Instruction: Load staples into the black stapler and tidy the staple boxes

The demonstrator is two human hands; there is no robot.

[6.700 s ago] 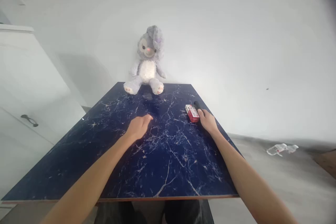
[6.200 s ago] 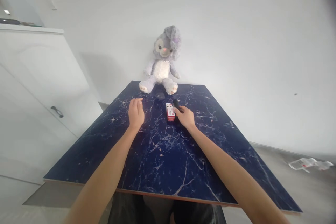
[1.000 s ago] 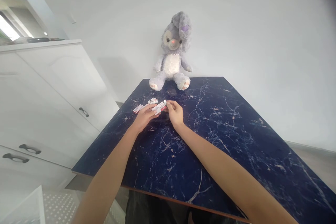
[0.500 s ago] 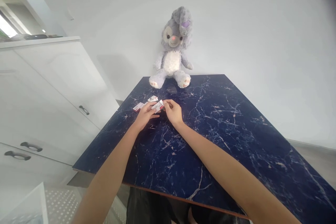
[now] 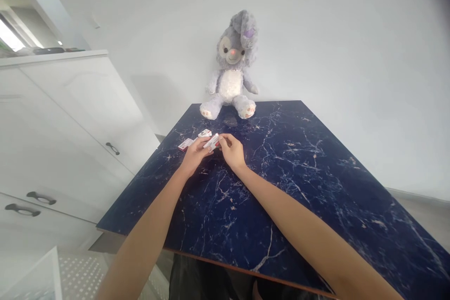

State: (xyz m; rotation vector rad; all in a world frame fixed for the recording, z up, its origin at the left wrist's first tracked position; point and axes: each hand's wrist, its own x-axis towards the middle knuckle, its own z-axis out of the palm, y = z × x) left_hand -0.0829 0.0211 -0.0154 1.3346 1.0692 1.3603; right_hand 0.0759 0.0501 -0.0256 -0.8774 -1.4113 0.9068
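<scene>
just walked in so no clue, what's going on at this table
A person's left hand holds a small white-and-red pack over the table, with the right hand at one end of it. Other packs lie on the table just past the left hand. A plush toy sits at the far edge.

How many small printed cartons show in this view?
3 in view: one held carton in the left hand, its end at the right hand's fingertips; a left carton and a farther carton on the table beyond the left hand. Fingers may hide others.
</scene>
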